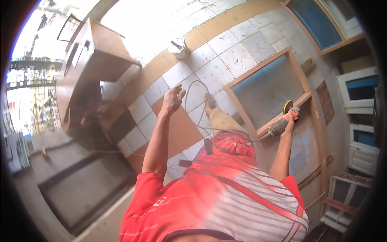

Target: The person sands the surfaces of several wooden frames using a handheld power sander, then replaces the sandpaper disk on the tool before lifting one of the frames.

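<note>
My right hand [289, 124] is wrapped round an angle grinder [277, 127] with a dusty body and an orange-red head. Its yellow-edged sanding disc [288, 107] stands just above the middle rail of a wooden frame [264, 128]; whether it touches the wood I cannot tell. The upper opening of the frame shows a hazy grey-blue surface. A dark power cord [186, 105] loops from the grinder across the tiles beside my leg. My left hand [174, 99] hangs over the floor to the left, holding nothing, its fingers loosely apart.
A white bucket [178, 48] stands on the tiled floor ahead. To the left is a brown wooden desk [96, 52], with a dark-edged panel [88, 189] nearer me. White framed window units [358, 90] and another blue-panelled frame [314, 20] line the right side.
</note>
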A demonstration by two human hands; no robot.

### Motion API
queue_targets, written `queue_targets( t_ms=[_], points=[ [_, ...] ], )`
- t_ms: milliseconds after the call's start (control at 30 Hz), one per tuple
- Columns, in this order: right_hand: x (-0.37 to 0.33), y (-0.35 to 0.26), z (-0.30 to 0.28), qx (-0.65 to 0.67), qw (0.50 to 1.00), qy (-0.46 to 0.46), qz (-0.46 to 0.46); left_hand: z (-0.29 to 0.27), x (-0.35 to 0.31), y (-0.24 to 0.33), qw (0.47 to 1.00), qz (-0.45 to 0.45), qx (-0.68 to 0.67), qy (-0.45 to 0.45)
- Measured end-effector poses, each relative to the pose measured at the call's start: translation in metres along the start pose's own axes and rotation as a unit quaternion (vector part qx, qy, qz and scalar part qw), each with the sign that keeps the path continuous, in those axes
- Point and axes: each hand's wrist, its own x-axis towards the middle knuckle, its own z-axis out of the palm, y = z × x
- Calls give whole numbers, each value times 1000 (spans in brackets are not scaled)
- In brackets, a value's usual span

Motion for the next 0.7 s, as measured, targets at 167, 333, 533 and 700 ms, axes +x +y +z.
queue_targets(
  t_ms=[167, 333, 533, 700],
  points=[
    [14, 32, 86, 103, 991, 90, -11, -11, 28, -109, 987, -126, -12, -94],
    [22, 38, 203, 50, 974, 172, -137, -41, -31, -204, 909, -384, -69, -147],
    [21, 45, 254, -40, 929, 254, -267, -101, -49, -267, 899, -151, 143, -386],
    [0, 56, 281, -53, 910, 364, -190, -157, 102, -305, 868, 125, 290, -384]
  ],
)
